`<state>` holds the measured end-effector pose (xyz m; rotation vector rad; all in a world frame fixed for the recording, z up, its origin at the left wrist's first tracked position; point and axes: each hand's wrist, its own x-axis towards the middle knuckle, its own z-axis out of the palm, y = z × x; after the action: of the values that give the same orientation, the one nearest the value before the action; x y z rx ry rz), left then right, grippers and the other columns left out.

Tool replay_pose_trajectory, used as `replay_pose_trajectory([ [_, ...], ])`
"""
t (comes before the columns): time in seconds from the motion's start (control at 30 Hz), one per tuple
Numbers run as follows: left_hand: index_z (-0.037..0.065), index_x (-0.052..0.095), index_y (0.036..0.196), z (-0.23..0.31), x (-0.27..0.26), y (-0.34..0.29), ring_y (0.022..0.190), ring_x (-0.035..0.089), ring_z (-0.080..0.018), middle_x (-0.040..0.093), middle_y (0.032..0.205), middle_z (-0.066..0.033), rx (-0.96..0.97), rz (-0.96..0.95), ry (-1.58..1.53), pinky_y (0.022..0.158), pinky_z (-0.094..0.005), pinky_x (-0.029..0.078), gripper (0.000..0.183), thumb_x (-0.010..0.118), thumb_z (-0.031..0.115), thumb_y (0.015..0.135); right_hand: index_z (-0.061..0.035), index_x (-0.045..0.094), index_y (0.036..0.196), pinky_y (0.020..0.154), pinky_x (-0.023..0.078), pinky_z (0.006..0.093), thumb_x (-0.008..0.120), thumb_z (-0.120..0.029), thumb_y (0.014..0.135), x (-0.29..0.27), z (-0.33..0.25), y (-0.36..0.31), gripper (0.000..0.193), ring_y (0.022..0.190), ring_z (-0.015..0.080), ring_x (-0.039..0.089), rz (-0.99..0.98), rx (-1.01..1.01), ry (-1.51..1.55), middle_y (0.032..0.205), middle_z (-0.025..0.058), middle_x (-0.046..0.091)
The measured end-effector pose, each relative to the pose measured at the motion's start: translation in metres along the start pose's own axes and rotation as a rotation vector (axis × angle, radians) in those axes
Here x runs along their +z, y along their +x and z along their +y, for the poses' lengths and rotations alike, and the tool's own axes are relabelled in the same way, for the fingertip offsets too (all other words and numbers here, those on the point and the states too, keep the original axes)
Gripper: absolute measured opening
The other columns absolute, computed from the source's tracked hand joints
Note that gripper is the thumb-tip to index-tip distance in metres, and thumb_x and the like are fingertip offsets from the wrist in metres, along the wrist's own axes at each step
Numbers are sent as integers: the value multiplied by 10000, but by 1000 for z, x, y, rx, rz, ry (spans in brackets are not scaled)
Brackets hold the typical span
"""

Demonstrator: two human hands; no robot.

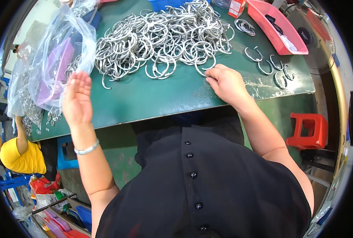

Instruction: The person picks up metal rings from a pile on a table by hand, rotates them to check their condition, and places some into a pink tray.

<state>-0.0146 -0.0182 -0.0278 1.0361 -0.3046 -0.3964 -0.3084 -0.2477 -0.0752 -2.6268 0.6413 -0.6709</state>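
Observation:
A large heap of silver-coloured open metal rings lies on the green table. At its near right edge, my right hand has its thumb and fingers closed on one open metal ring, whose curve stands out to the left of the fingertips. My left hand is raised at the left, palm showing and fingers stretched out, holding nothing. It is beside a clear plastic bag, in front of a purple basket. Whether the fingertips touch the bag, I cannot tell.
Several separate rings lie to the right, with a small bundle behind them. A pink basket, a fan and a red stool are on the right. At the far left, a person in yellow sits by piled small rings.

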Motion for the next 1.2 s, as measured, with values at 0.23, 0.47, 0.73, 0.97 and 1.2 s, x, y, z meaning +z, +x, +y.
replay_pose_trajectory([
  [0.23,3,549,999,-53,43,-75,679,562,-138,597,817,-68,-353,-285,173,621,-244,455,197,504,115,844,-38,611,773,551,421,327,604,-67,718,-4,-15,-3,63,608,255,535,-46,-70,187,674,80,517],
  [0.47,15,553,1015,-73,76,-101,665,549,-95,595,810,-45,-547,-487,296,600,-216,434,202,483,142,875,-38,588,809,548,420,314,595,-49,726,-2,-17,-8,84,593,251,526,31,-134,100,696,80,520],
  [0.73,16,554,1018,-78,78,-103,659,547,-75,600,806,-36,-518,-511,429,598,-194,437,192,506,101,853,-49,550,791,567,428,321,551,-61,753,-12,-16,-14,40,620,255,528,99,119,241,728,85,548],
  [0.97,0,549,1021,-80,89,-115,677,553,-81,601,831,-44,-590,-593,317,599,-196,440,206,501,127,865,-20,541,882,548,396,174,524,-73,836,-1,-21,-14,72,589,46,466,-9,274,1393,740,5,542],
  [1.2,10,567,974,-79,99,-123,670,557,-112,603,811,-46,-634,-497,63,606,-221,442,207,507,180,872,2,601,868,613,414,193,563,-70,825,16,-50,-20,92,651,57,482,-165,223,1543,745,2,564],
])
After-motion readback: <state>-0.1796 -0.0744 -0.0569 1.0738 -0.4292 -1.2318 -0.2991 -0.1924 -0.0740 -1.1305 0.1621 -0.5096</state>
